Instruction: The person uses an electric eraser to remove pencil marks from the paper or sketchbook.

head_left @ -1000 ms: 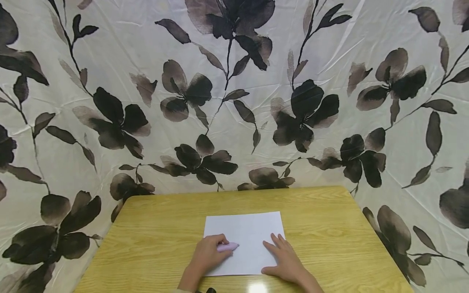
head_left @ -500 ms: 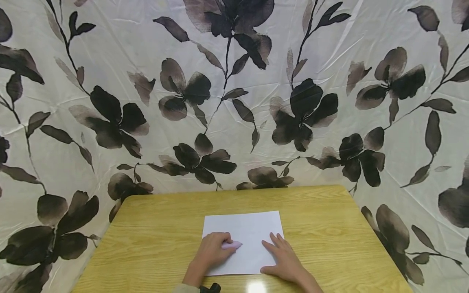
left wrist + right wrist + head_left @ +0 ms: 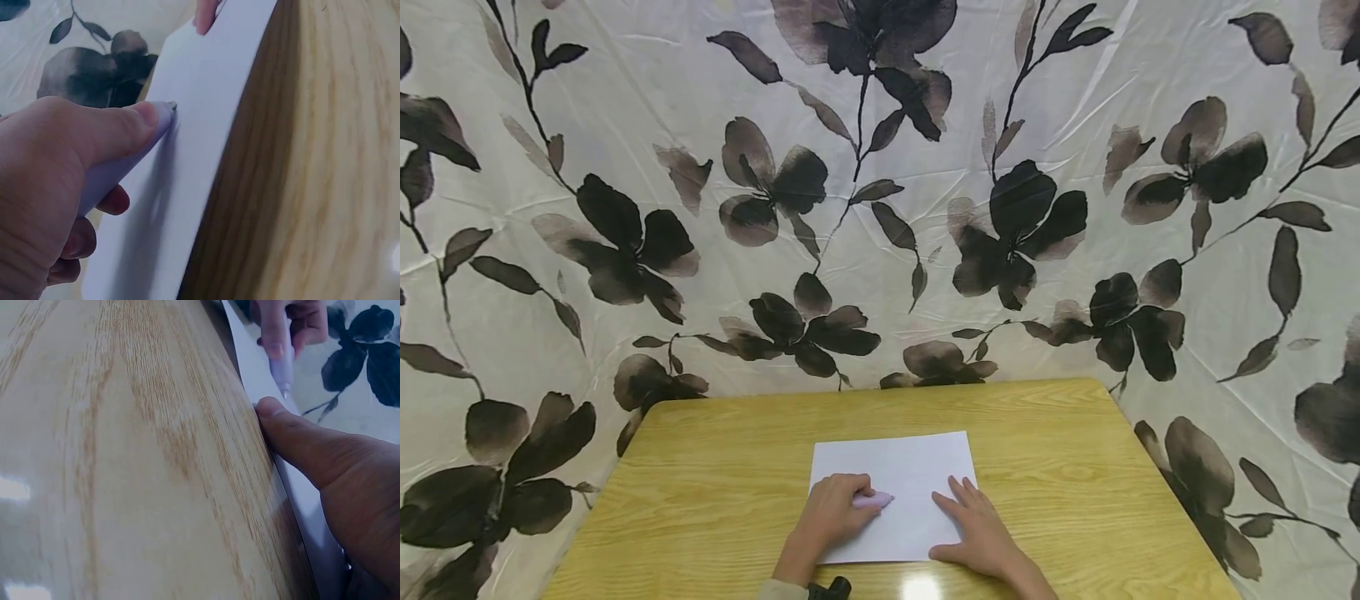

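A blank-looking white sheet of paper [image 3: 898,458] lies on the wooden table. My left hand [image 3: 833,510] rests over its left part and grips a thick lavender pen-shaped tool [image 3: 872,500], with the thumb along its side. In the left wrist view, the small grey tip of the lavender tool [image 3: 165,112] is at the paper's surface; whether it touches cannot be told. My right hand [image 3: 977,529] lies on the sheet's lower right part with its fingers spread. In the right wrist view, its thumb [image 3: 272,407] presses by the paper's near edge. No mark shows on the sheet.
The yellow wood-grain table [image 3: 715,483] reaches out on both sides of the sheet. Behind it and at the sides hangs a white cloth [image 3: 917,183] with dark flowers. A black strap [image 3: 830,588] is on the left wrist by a beige sleeve.
My left hand has moved slightly right and up across the paper with the lavender tool, then nearly stopped. The right hand stays in place on the sheet. The head view has shifted slightly.
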The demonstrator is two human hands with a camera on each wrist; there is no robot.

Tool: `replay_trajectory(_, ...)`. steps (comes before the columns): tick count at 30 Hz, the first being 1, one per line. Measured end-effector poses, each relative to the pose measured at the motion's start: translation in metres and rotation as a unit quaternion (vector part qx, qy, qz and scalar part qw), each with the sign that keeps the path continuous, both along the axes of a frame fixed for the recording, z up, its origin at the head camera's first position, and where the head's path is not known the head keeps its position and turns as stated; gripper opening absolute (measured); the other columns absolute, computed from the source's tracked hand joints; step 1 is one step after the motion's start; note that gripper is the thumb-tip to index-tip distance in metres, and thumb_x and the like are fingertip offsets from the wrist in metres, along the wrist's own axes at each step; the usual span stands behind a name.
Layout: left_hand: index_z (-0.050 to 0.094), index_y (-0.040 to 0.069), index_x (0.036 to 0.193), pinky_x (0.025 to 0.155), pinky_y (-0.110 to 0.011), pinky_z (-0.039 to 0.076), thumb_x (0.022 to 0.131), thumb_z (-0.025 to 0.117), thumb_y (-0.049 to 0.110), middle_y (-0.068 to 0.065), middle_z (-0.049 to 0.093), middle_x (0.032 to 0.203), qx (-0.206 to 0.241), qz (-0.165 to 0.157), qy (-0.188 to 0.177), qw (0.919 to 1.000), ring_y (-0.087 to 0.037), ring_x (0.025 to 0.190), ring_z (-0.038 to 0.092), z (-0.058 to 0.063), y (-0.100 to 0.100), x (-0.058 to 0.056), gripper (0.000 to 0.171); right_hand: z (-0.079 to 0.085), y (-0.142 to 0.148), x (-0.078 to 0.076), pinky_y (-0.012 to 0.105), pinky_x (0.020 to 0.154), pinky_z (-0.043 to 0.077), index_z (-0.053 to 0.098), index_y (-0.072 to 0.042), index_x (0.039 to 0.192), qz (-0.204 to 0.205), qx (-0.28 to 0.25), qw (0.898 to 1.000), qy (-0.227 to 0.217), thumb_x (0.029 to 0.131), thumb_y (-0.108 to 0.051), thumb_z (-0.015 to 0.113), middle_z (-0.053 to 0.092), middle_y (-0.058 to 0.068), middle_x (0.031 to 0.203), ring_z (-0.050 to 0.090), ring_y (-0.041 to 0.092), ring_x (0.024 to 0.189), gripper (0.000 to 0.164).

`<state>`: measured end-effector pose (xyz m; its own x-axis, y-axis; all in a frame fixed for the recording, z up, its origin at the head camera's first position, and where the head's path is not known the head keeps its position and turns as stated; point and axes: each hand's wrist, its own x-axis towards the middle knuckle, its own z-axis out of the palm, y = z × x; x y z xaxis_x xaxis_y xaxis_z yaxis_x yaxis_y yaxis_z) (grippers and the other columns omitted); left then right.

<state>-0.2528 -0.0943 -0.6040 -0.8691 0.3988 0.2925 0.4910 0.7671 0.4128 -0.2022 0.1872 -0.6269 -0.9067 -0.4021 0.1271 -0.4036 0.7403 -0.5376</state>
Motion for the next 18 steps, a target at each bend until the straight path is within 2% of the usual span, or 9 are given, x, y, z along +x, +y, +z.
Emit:
replay_trajectory(4,0.059,0.035,0.07,0.051,-0.025,0.035,0.076,0.081,0.04,0.02,0.062,0.073,-0.001,0.005,-0.015,0.9999,-0.004,0.056,0.045,0.0017,-0.0043,0.0003,0.023,-0.0018,-0.0005,-0.0012,0.063,0.106,0.018,0.052,-0.012,0.14,0.0,0.001,1.0,-0.001,0.075,-0.066,0.069,0.032,0.022,0.151,0.021,0.046,0.139,0.086)
replay_trajectory(11,0.059,0.032,0.071,0.054,-0.025,0.039,0.073,0.082,0.037,0.02,0.06,0.073,0.012,-0.03,0.005,0.9995,-0.002,0.059,0.048,0.0047,0.0019,0.0007,0.024,-0.0004,-0.0002,-0.0018,0.064,0.105,0.018,0.052,-0.013,0.14,-0.002,-0.001,1.0,0.0,0.075,-0.066,0.068,0.033,0.022,0.151,0.021,0.046,0.139,0.086)
replay_trajectory(18,0.059,0.033,0.071,0.054,-0.026,0.04,0.071,0.083,0.038,0.019,0.064,0.076,0.002,-0.016,0.027,0.9995,-0.002,0.061,0.05,0.0009,-0.0004,0.0007,0.024,0.0009,-0.0001,-0.0007,0.063,0.106,0.018,0.052,-0.013,0.14,0.001,0.0,1.0,-0.008,0.074,-0.066,0.069,0.032,0.022,0.151,0.021,0.046,0.139,0.086)
